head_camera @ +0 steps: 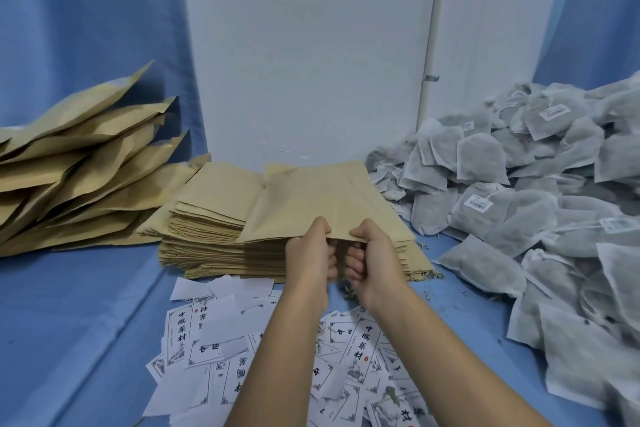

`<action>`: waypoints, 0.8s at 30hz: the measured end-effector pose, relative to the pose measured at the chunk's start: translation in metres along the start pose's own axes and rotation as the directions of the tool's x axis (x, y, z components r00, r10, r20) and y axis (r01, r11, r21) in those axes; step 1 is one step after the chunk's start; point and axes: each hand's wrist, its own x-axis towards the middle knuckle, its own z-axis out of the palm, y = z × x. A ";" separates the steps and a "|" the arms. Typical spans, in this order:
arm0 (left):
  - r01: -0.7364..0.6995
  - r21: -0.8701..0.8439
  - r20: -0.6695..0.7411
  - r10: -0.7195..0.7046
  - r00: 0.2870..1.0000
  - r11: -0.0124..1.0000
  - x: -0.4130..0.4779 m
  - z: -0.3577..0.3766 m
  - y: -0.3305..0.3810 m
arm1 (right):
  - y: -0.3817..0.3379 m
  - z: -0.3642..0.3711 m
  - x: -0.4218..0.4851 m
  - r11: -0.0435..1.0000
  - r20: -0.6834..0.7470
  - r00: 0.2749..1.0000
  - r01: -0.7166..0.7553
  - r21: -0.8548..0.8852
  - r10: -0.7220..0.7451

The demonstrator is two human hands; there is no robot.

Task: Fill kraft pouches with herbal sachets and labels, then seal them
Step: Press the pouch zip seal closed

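Straight ahead of me stands a flat white wall panel (304, 52), smooth and matte. Along its right edge a thin white vertical pipe (433, 17) runs upward, held by a small grey metal clip (430, 78), and a second white wall section (491, 28) lies beyond it. A blue fabric drape (86, 28) hangs on my left, and another blue drape (602, 3) on my far right. Under everything lies a creased blue cloth surface (79, 329). The light is soft and even.
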 end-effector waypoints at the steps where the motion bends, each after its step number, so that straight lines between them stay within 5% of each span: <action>1: 0.014 0.014 0.029 -0.014 0.999 1.000 -0.002 0.001 -0.001 | 0.001 0.000 -0.001 1.000 0.024 1.000 -0.006 -0.022 0.006; 4: -0.013 -0.004 -0.012 0.013 1.000 1.000 -0.002 0.002 0.002 | 0.001 0.001 -0.006 0.998 0.073 0.996 -0.041 -0.037 0.044; 9: -0.024 0.010 -0.040 0.025 0.999 1.000 0.003 -0.003 0.001 | 0.002 -0.001 -0.001 0.996 -0.091 0.992 0.083 -0.012 -0.084; 12: 0.023 0.061 0.080 -0.028 0.996 0.998 -0.003 0.001 -0.001 | 0.002 -0.001 -0.005 0.999 0.005 1.000 0.018 -0.049 -0.017; 19: -0.008 0.071 -0.018 0.009 1.000 0.997 0.001 0.000 -0.005 | 0.005 -0.002 0.000 0.999 -0.038 0.998 0.051 -0.011 -0.051; 24: -0.001 0.040 -0.018 0.002 1.000 0.999 0.004 -0.002 -0.004 | 0.006 0.000 -0.007 0.987 0.112 0.992 -0.033 -0.158 0.051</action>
